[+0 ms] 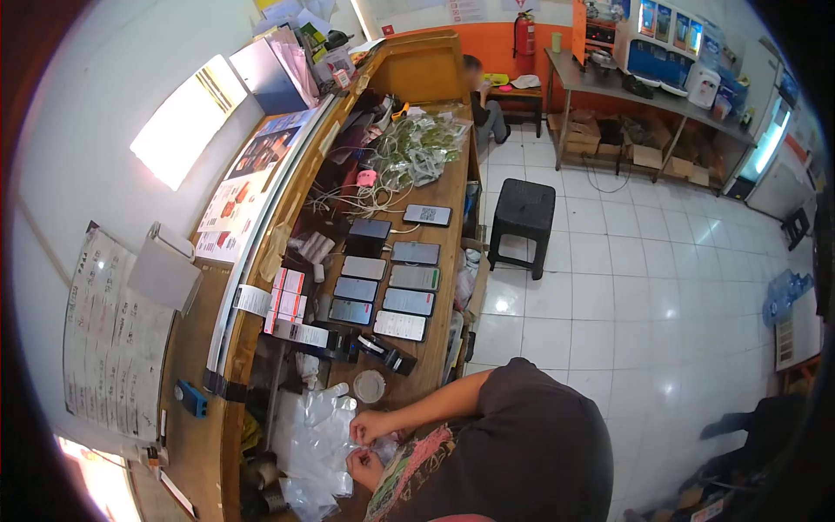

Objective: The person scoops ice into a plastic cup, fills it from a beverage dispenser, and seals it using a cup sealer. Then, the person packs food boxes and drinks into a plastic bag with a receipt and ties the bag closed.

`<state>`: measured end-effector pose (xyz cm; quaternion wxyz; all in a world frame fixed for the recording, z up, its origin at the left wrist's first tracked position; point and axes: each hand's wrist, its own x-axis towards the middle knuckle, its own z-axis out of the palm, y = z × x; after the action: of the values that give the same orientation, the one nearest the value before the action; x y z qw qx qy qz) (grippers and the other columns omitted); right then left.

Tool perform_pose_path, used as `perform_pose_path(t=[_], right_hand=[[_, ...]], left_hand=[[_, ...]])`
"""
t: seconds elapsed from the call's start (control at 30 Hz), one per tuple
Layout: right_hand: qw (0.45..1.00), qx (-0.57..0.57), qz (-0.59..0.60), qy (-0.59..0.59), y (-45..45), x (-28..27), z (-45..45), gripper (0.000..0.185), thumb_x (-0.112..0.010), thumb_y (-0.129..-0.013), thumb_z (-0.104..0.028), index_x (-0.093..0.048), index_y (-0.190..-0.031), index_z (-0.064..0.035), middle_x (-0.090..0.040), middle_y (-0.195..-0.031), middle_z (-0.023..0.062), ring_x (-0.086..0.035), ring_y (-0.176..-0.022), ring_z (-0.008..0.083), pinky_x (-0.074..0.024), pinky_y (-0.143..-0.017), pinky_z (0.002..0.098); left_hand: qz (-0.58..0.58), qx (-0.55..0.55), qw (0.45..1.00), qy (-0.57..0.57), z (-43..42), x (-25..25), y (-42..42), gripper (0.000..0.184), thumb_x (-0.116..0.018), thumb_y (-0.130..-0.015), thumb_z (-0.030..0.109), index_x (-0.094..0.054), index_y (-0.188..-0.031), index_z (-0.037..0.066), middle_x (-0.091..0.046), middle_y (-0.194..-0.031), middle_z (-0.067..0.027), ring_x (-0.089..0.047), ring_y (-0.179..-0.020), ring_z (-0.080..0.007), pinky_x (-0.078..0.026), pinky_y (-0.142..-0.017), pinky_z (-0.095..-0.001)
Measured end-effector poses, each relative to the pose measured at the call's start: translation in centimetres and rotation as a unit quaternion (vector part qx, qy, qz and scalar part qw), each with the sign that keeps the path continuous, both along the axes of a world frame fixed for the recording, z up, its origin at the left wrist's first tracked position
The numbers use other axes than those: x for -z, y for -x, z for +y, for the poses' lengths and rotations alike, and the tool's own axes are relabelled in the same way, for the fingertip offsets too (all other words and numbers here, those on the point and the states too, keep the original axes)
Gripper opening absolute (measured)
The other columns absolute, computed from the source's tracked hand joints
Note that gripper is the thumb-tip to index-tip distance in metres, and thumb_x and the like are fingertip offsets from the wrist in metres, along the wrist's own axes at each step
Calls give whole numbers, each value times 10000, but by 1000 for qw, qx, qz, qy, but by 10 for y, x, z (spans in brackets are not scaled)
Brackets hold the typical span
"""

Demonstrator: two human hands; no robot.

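My right hand [370,427] is closed, its fingers pinched together over the wooden counter. Just below it in the head view, my left hand [364,467] is curled closed too. Clear plastic [385,447], apparently a small bag, lies between the two hands, and both seem to grip it; the fingertips are too small to see well. A heap of clear plastic bags [315,439] spreads over the counter beside my fingers. Near my right hand stands a round clear tub [370,386].
Several phones [409,302] lie in rows on the counter [446,187]. A black device [385,354] and red-white boxes [286,300] are nearby. Tangled cables and plastic [417,148] fill the far end. A black stool [522,217] stands on the tiles; another person [487,109] sits beyond.
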<state>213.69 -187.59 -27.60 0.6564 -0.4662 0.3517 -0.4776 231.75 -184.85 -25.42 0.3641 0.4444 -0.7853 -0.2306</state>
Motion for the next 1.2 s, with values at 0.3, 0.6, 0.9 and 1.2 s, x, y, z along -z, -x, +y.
perform_pose_path(t=[0.3,0.6,0.9,1.2], right_hand=[[992,3,90,87,-2,2,0,298,-672,-661,30,-630,-954,5,-654,-758,63,-639,-681,137,-536,-576,294],[996,-1,56,63,4,-13,7,319,-686,-650,7,-638,-965,-1,-654,-779,58,-627,-683,126,-529,-589,287],[994,17,75,80,1,-9,6,356,-691,-612,13,-638,-964,-5,-659,-799,59,-627,-703,126,-516,-594,282],[990,29,100,94,4,-15,8,347,-692,-612,1,-643,-954,-21,-656,-767,40,-613,-676,117,-506,-593,277]], left_hand=[[22,3,999,-31,2,-5,2,69,-619,-721,-44,-580,-776,-58,-585,-921,-139,-612,-730,-223,-519,-602,-297],[-21,-12,999,-23,1,0,0,80,-629,-717,-42,-593,-786,-57,-593,-931,-136,-614,-721,-214,-526,-608,-293],[-3,-22,1000,-22,0,5,-1,87,-653,-702,-24,-595,-767,-31,-600,-910,-133,-609,-712,-231,-518,-592,-302],[-6,-44,999,-20,2,2,3,74,-644,-701,-26,-585,-744,-33,-603,-908,-129,-607,-729,-233,-509,-575,-304]])
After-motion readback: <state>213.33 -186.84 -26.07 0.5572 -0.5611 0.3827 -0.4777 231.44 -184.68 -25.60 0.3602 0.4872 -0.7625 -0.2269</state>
